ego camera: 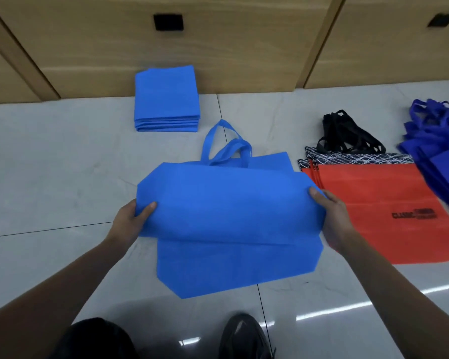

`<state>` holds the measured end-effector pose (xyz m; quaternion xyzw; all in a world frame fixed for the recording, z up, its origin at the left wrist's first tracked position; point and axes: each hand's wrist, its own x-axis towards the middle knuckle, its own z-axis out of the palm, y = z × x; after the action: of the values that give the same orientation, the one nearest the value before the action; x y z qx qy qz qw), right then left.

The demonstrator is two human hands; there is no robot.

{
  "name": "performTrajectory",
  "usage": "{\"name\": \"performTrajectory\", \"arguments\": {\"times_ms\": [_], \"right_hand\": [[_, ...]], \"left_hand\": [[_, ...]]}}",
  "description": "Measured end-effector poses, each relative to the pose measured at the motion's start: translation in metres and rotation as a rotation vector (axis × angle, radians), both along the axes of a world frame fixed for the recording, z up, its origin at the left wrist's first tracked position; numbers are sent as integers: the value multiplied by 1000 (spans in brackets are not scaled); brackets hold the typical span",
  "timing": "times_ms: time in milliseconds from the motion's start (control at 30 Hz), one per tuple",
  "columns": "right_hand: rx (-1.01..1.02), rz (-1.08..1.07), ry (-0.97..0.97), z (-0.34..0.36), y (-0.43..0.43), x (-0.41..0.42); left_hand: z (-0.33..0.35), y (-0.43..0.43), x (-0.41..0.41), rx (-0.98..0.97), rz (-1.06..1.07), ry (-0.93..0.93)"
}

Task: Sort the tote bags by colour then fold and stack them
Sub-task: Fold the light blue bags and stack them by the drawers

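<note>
Dark shoe (244,335) and what looks like a knee poke in at the bottom edge, blurry enough that I wouldn't swear to the knee. Biggest thing around is the pale tiled floor (49,177), with light wood cabinet fronts (244,47) running along the back.

Front and centre, the light blue tote bag (226,229) is spread over the floor with its handles pointing away toward the cabinets. Its near part is doubled over itself, and the folded layer is pinched at both ends: left hand (130,221) closed on the left edge with the thumb on top, right hand (332,218) closed on the right edge the same way.

Just to the right lie the red bags (386,203), flat in a pile, with a black-and-white patterned top band, black handles and a dark printed logo. Past those, at the right edge, sits a loose heap of dark blue bags (441,151), overlapping the red ones.

Back by the cabinets, well apart from the hands, is the neat stack of folded light blue bags (166,99).
</note>
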<state>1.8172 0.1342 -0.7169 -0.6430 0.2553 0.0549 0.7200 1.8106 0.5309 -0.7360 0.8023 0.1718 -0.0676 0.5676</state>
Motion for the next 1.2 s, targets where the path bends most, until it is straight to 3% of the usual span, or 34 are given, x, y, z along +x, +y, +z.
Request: {"name": "performTrajectory", "arguments": {"times_ms": [67, 167, 367, 467, 567, 633, 733, 833, 900, 1000, 1200], "right_hand": [[-49, 20, 47, -9, 4, -2], [-281, -30, 163, -38, 11, -12], [-442, -113, 162, -67, 20, 0], [-745, -103, 229, -76, 21, -2], [-1065, 25, 314, -85, 26, -9], [-1321, 65, 280, -91, 34, -11], [-1549, 134, -30, -96, 51, -6], [-1563, 393, -344, -94, 83, 0], [-1548, 613, -434, -97, 113, -5], [-1586, 857, -375, -112, 137, -19], [-1521, 894, -294, -125, 131, -21]], "left_hand": [[-11, -3, 5, 29, 6, 31], [-33, -5, 15, 144, 0, 121], [-62, -13, 21, 325, 35, 226], [-61, -17, 21, 519, 37, 265], [-60, -29, 16, 857, 59, 112], [-66, -38, 13, 953, -25, -45], [-74, -51, 12, 967, -265, -229], [-76, -67, 14, 930, -487, -218], [-84, -73, 13, 955, -537, -171], [-98, -74, 11, 1006, -510, -95], [-105, -77, 8, 1052, -485, -115]]}}
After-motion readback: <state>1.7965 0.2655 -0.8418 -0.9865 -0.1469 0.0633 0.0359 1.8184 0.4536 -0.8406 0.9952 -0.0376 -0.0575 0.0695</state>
